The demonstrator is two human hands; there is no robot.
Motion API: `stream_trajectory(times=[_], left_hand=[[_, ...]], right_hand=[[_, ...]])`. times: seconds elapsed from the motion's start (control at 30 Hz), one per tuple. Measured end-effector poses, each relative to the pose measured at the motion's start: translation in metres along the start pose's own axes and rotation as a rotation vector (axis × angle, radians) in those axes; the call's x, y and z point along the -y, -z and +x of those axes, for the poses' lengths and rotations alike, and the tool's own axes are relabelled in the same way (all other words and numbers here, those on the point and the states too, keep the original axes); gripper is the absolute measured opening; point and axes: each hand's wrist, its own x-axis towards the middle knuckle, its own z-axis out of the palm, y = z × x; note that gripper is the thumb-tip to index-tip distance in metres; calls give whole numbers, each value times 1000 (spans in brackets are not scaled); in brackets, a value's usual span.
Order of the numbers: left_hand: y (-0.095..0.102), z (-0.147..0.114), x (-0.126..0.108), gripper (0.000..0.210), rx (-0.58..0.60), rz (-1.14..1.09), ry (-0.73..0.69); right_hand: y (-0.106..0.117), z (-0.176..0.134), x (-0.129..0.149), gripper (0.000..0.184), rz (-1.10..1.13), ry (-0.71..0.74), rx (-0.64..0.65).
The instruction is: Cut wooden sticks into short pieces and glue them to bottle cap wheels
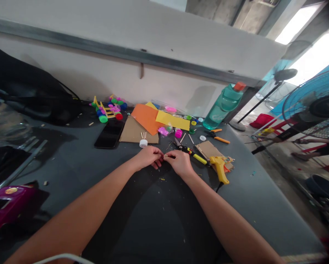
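My left hand (150, 157) and my right hand (179, 161) meet over the dark table, fingertips nearly touching. Both are closed in a pinch around something pale and tiny between them, too small to name. Just beyond my left hand is a white bottle cap (143, 143) with several short wooden sticks upright at its back edge. Beside my right hand lie pliers with yellow-and-black handles (199, 157). A yellow glue gun (220, 169) rests farther right, by a small cardboard piece (207, 149).
Behind the hands are a phone (109, 134), cardboard (127, 135), orange paper (145, 118), yellow paper (178, 121) and coloured caps. Small toy-like builds (109, 112) stand at the back left, a green bottle (222, 106) and orange-handled pliers (221, 139) at right. A purple device (14, 205) sits left.
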Motion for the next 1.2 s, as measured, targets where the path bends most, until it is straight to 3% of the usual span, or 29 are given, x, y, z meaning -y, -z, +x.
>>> stream_trajectory(times=[0.5,0.63,0.87,1.2], left_hand=[[-1,0,0,15,2,82,-30],[-2,-4,-5,20,20,170,-127],[-17,-19,-25,23,178,198,-197],[-28,-25,-33,32,163,201,-150]], right_hand=[[1,-1,3,9,61,-35,-38],[15,-1,11,14,190,-148,-50],[48,-12,33,18,557,-301,62],[50,-14,33,14,602,-338,46]])
